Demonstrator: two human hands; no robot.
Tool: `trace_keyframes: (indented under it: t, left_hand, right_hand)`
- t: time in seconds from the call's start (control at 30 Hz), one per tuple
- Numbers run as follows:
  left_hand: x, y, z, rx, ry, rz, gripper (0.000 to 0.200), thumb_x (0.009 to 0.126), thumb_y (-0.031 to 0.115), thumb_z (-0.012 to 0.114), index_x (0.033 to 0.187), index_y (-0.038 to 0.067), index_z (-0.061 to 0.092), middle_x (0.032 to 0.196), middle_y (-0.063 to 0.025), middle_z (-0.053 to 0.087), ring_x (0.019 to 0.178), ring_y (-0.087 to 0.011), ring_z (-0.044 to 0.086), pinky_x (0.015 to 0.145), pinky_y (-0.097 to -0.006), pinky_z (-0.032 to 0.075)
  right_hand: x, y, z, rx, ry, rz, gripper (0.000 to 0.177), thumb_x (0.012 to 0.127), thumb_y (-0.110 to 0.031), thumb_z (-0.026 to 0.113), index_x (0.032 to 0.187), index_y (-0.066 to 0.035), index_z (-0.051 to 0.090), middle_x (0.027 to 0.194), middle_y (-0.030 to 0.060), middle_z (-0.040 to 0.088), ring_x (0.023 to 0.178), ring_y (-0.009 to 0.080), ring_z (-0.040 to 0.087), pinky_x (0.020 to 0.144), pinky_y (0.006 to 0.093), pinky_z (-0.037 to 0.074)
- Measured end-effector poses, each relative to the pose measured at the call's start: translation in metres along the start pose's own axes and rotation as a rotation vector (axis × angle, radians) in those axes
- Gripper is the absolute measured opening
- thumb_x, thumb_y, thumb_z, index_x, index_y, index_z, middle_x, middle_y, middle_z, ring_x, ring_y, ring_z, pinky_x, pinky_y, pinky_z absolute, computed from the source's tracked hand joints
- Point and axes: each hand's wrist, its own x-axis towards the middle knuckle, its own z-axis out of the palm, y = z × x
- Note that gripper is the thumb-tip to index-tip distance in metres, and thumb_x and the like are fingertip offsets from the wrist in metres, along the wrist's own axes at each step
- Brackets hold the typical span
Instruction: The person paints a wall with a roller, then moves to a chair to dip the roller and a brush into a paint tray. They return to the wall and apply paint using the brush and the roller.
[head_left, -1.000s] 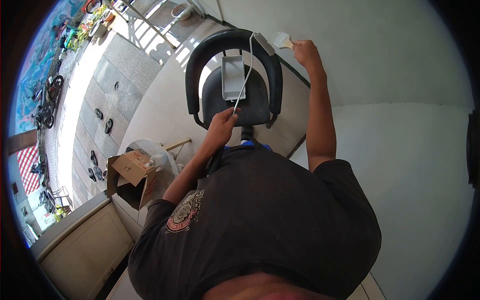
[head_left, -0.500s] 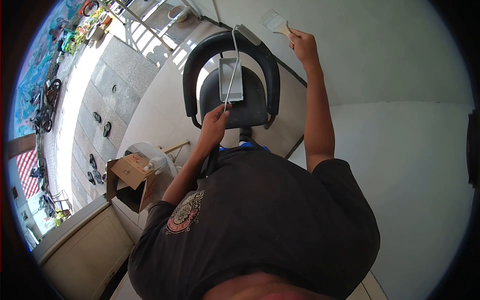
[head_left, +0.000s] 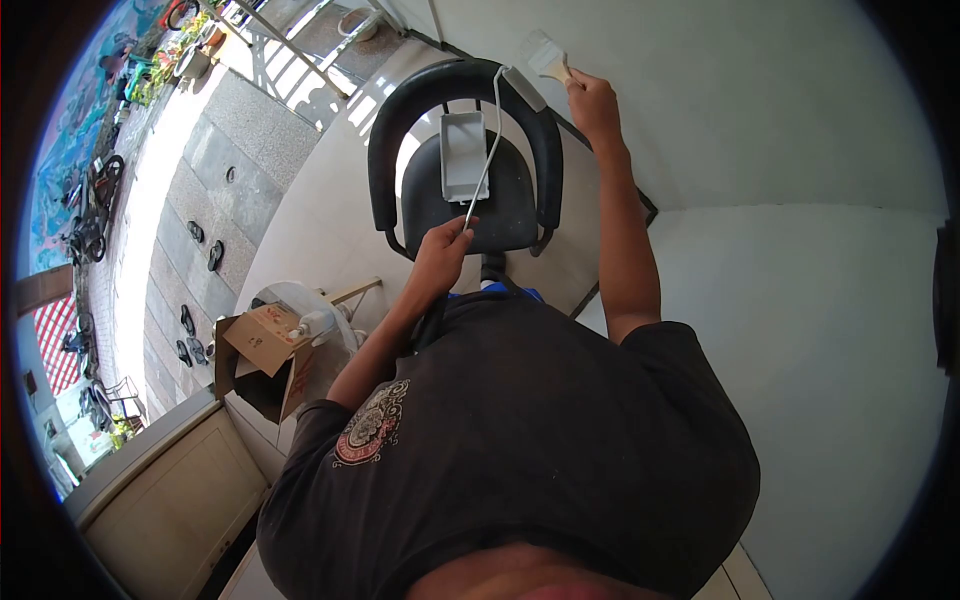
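Hold brush (head_left: 545,52) flat to wall (head_left: 750,100) with right hand (head_left: 592,100) clenched, left hand (head_left: 445,248) gripping roller (head_left: 525,88) above tray (head_left: 462,160) (catches drips).

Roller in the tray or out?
Out. The roller head is up by the chair back, clear of the tray on the seat; left hand grips its handle, right hand holds a brush.

No legible text
Red marks on the cardboard box (head_left: 262,340) flap and the lettering ringing the round emblem (head_left: 370,425) on the dark shirt (head_left: 520,450) are too small and blurred to read.
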Motion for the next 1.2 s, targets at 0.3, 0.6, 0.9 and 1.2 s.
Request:
trace_keyframes:
  t: [0.3,0.6,0.9,1.2]
  left_hand:
    - [0.003,-0.005,0.004,-0.007,0.004,0.014,0.034,0.096,0.015,0.051,0.124,-0.003,0.06,0.061,0.0083,0.041,0.055,-0.0017,0.035,0.05,-0.0237,0.028]
    - [0.003,0.007,-0.005,-0.051,0.022,0.008,0.033,0.096,0.014,0.05,0.123,-0.003,0.06,0.059,0.0085,0.04,0.051,-0.0017,0.035,0.047,-0.0236,0.027]
    - [-0.005,0.02,-0.008,-0.099,0.039,0.0,0.032,0.095,0.015,0.051,0.12,-0.003,0.06,0.061,0.0063,0.039,0.054,-0.003,0.035,0.049,-0.0262,0.028]
    - [-0.003,0.017,0.001,-0.046,0.017,0.05,0.031,0.096,0.014,0.051,0.122,-0.001,0.061,0.059,0.0096,0.038,0.051,-0.0005,0.033,0.046,-0.0233,0.024]
  right_hand:
    - [-0.023,0.009,0.009,-0.421,-0.133,0.171,0.034,0.092,-0.021,0.052,0.119,-0.008,0.067,0.101,0.0208,0.069,0.095,0.0358,0.067,0.084,0.0446,0.051]
    - [-0.029,0.092,0.052,-0.377,-0.187,0.08,0.033,0.091,-0.018,0.051,0.112,0.002,0.067,0.091,0.0282,0.067,0.085,0.0391,0.067,0.08,0.0447,0.05]
    - [-0.02,0.103,0.043,-0.464,-0.295,0.359,0.034,0.09,-0.021,0.05,0.108,0.002,0.068,0.11,0.0245,0.067,0.106,0.0406,0.063,0.091,0.0475,0.049]
    - [-0.018,0.048,0.018,-0.014,-0.041,0.09,0.035,0.092,-0.021,0.052,0.118,-0.001,0.064,0.101,0.0259,0.067,0.098,0.041,0.064,0.086,0.0419,0.051]
